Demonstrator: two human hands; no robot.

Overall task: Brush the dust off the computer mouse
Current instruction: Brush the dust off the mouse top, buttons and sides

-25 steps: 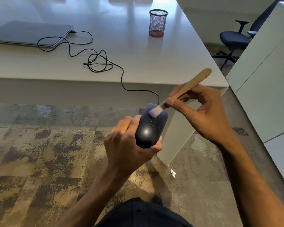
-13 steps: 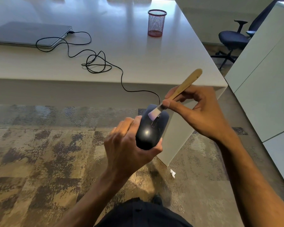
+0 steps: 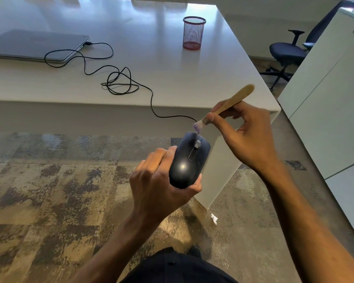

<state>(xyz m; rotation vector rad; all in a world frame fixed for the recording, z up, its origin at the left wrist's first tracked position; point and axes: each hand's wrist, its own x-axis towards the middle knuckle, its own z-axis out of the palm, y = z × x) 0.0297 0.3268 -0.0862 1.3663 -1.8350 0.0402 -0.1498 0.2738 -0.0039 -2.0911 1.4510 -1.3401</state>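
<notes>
Mouse point(image 3: 189, 161), smooth glossy black, rounded, held in air off the desk point(image 3: 172, 78) corner; left hand point(image 3: 161, 180) wrapped round its rear. Brush point(image 3: 223, 106), wooden handle, soft pale bristles, pinched in right hand point(image 3: 247, 135). Bristles were on the wheel area 0.5 s ago; now lifted just past the front edge. Stroke done, likely another to follow. Thin cable point(image 3: 119, 82) trails to desk.

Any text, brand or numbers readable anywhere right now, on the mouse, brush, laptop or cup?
None is readable.
Black computer mouse in the left hand: no marking shows.
Wooden-handled brush in the right hand: plain.
Closed grey laptop: faint lid mark, too blurred.
Red mesh pen cup: plain.
</notes>
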